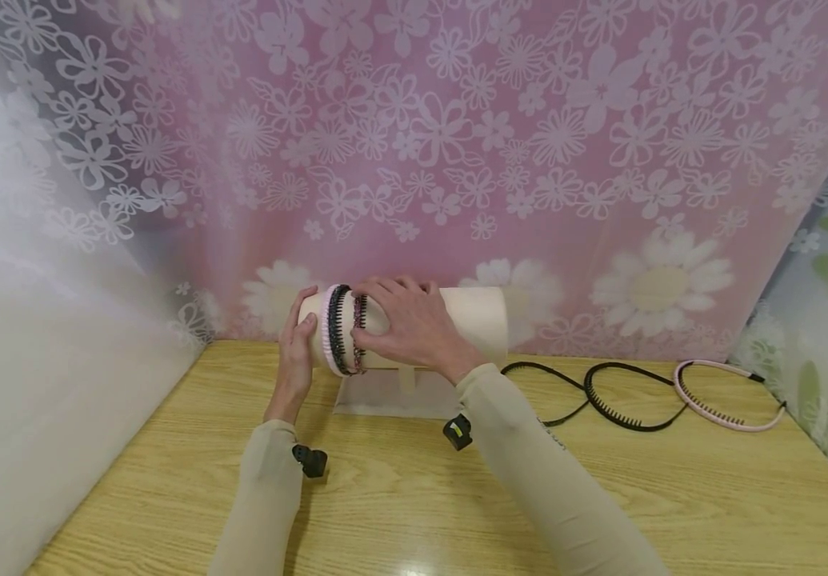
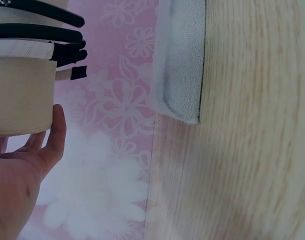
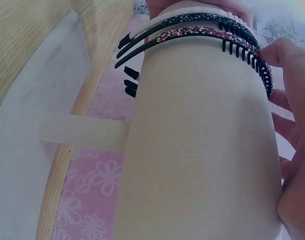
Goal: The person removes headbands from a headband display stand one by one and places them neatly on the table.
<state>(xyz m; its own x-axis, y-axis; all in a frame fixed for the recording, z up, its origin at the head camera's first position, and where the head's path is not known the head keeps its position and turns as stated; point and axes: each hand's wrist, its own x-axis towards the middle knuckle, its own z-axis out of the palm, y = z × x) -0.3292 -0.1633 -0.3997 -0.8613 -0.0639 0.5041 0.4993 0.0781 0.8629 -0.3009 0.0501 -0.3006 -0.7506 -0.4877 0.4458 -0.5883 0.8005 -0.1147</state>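
Note:
A cream cylindrical headband display stand lies sideways on its support. My left hand grips its left end, thumb in front and fingers reaching around behind. Close by on the roll sit a pink headband and a black headband with dark sparkles. To their right is a toothed headband with red and white stones. My right hand arches over the roll and holds this stone-covered headband, thumb at its front and fingers over the top. In the right wrist view, a fingertip touches its toothed side.
The stand's pale base rests on the wooden table. To the right lie two black headbands, one in the middle of the row, and a pink headband. A flowered pink curtain hangs close behind.

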